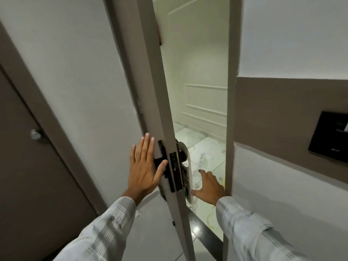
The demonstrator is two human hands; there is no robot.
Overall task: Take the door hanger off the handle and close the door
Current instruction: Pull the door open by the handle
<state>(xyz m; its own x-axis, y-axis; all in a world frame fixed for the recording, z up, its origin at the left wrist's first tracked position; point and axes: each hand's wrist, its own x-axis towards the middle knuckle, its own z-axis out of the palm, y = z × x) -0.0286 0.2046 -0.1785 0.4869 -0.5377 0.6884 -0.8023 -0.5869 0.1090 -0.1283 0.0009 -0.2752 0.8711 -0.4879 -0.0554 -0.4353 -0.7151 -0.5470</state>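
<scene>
A white door (105, 87) stands partly open, its edge toward me. A black handle (160, 162) sits on the near face and a black lock plate (174, 170) on the edge. A white door hanger (186, 166) hangs on the outer handle behind the door edge, partly hidden. My left hand (145, 166) lies flat and open against the near face, thumb beside the black handle. My right hand (209, 185) is open in the gap, fingers spread just right of the hanger's lower end; whether the thumb touches it I cannot tell.
The door frame (230, 110) stands at the right of the gap. A brown door with a round knob (35, 134) is at the left. A black wall panel (329, 137) sits at the right. White marble floor (207, 153) lies beyond the dark threshold (205, 234).
</scene>
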